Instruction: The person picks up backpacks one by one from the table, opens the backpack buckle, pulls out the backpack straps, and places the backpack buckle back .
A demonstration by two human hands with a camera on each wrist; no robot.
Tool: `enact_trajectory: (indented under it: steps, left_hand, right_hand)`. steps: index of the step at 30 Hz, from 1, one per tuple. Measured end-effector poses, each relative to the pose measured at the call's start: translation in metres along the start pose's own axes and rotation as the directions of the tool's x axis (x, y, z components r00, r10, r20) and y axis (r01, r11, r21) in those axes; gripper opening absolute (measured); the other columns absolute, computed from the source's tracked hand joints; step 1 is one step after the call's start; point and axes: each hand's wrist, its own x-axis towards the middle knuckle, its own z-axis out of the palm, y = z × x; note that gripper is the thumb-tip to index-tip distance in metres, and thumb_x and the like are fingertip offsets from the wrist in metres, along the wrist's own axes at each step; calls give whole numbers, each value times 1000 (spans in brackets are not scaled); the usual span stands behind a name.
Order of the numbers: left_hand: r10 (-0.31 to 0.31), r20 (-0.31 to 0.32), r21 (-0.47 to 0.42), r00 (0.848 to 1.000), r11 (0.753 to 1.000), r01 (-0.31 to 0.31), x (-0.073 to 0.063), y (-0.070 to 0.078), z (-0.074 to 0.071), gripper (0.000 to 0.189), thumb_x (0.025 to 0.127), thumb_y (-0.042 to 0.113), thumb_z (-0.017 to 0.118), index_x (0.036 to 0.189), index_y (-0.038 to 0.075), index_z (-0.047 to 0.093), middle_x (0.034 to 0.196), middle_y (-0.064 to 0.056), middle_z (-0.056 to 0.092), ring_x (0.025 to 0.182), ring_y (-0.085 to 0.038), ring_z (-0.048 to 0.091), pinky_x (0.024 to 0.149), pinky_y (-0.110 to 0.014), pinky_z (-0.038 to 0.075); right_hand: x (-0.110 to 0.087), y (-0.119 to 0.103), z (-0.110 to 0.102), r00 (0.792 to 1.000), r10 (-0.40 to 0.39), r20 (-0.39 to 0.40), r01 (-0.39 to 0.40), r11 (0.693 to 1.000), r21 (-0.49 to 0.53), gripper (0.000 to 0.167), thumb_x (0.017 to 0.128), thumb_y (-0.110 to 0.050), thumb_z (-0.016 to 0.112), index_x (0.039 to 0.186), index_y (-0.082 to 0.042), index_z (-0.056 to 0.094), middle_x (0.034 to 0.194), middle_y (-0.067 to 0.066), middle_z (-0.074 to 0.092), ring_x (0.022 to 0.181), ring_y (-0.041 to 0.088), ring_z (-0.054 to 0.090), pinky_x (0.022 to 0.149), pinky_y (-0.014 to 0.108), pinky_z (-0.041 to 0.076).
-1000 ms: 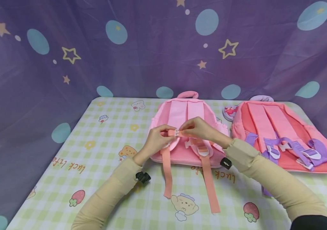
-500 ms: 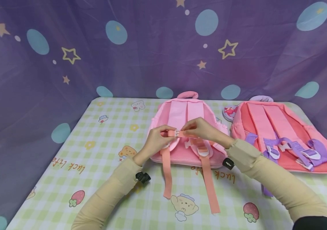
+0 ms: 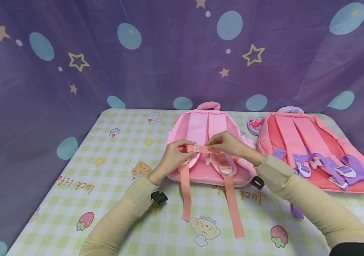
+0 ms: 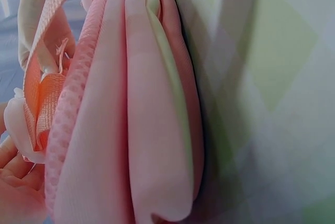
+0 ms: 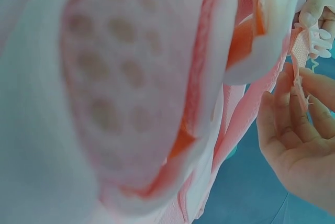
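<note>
A light pink backpack [image 3: 197, 122] lies with its shoulder straps up on the table. Across its lower back runs an orange webbing strap [image 3: 203, 149] with a white buckle [image 3: 196, 148]. My left hand [image 3: 172, 156] pinches the strap end at the buckle's left side. To the right of the buckle, my right hand [image 3: 227, 143] pinches the same webbing between thumb and fingers. In the right wrist view, frayed webbing [image 5: 300, 85] shows between the right fingertips, near the buckle's white prongs [image 5: 320, 43]. Only part of the left hand [image 4: 21, 187] appears beside the bag in the left wrist view.
A coral backpack [image 3: 316, 142] with purple straps [image 3: 356, 169] lies to the right. Between the bags at the back is a round lilac item [image 3: 254, 126]. Two loose orange strap tails [image 3: 234, 209] hang toward the front over the checked tablecloth [image 3: 121, 220]. A purple curtain [image 3: 169, 53] stands behind.
My right hand has slid a little to the right along the orange webbing, so more of it shows beside the buckle. My left hand has stayed in place.
</note>
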Motion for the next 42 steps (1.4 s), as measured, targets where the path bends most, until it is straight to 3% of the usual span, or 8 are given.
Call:
enact_trajectory:
  steps: [16, 23, 31, 42]
  left_hand:
    - [-27, 7, -15, 1000, 1000, 27, -1, 5, 1, 27, 71, 5, 73, 97, 2, 66, 91, -11, 65, 74, -16, 52, 61, -18, 41]
    - [-12, 5, -2, 1000, 1000, 12, -10, 36, -5, 24, 72, -1, 69, 96, -4, 64, 89, -16, 64, 73, -17, 52, 60, -16, 41]
    - [-21, 9, -26, 1000, 999, 21, 0, 2, 2, 28, 70, 4, 73, 97, 1, 66, 89, -13, 65, 72, -15, 52, 58, -16, 41]
    - [8, 5, -5, 1000, 1000, -8, -1, 3, 2, 24, 71, 7, 72, 95, 6, 67, 88, -5, 66, 73, -9, 52, 63, -19, 44]
  right_hand:
    - [5, -3, 5, 1000, 9, 4, -9, 998, 56, 14, 82, -5, 60, 91, 1, 68, 83, 10, 66, 66, 15, 54, 63, 25, 46]
    - [6, -3, 7, 1000, 15, 4, -15, 997, 69, 13, 82, -4, 59, 90, 1, 68, 83, 10, 66, 67, 15, 54, 64, 25, 46]
    - [6, -6, 8, 1000, 13, -3, -12, 996, 88, 14, 82, -3, 59, 92, 3, 67, 85, 12, 66, 67, 13, 54, 63, 24, 46]
    - [8, -7, 9, 1000, 9, -12, -8, 996, 94, 14, 82, -2, 59, 92, 4, 67, 86, 13, 66, 69, 12, 55, 63, 22, 45]
